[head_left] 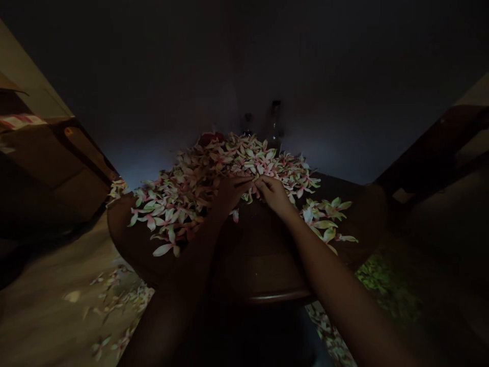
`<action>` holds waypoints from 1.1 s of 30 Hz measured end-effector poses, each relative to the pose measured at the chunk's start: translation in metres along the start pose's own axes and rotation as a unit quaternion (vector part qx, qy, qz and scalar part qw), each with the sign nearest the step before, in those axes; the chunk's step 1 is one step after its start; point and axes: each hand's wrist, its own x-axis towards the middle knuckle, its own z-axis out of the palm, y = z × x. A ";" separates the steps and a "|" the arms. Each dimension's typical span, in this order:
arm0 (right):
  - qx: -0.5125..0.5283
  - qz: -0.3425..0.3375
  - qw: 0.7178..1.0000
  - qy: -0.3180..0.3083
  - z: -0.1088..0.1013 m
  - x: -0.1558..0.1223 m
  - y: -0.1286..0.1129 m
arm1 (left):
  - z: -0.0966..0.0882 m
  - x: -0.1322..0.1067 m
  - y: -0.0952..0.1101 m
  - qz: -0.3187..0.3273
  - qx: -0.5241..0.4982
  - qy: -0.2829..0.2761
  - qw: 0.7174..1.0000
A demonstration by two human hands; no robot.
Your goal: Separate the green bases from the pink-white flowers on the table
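Note:
A heap of pink, white and green flowers (pixel 198 188) covers a round dark wooden table (pixel 263 275). My left hand (pixel 229 192) and my right hand (pixel 272 192) meet at the near edge of the heap, fingertips almost touching. Both hands have their fingers pinched together on a flower (pixel 252 184) from the heap; the light is dim and I cannot make out exactly how each finger lies.
A glass bottle (pixel 274 122) and a smaller dark bottle (pixel 248 123) stand behind the heap near the wall. More flowers (pixel 114 300) lie scattered on the floor left and right of the table. Dark wooden furniture (pixel 49 168) stands at the left, a wooden frame (pixel 431 153) at the right.

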 end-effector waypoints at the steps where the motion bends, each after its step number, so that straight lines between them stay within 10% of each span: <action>1: -0.002 -0.003 1.000 0.001 0.000 0.000 0.000 | 0.000 0.000 0.000 -0.004 -0.001 0.002 1.000; 33: -0.121 0.013 0.987 0.104 0.008 -0.005 -0.020 | 0.007 -0.001 -0.002 0.040 0.047 0.068 0.996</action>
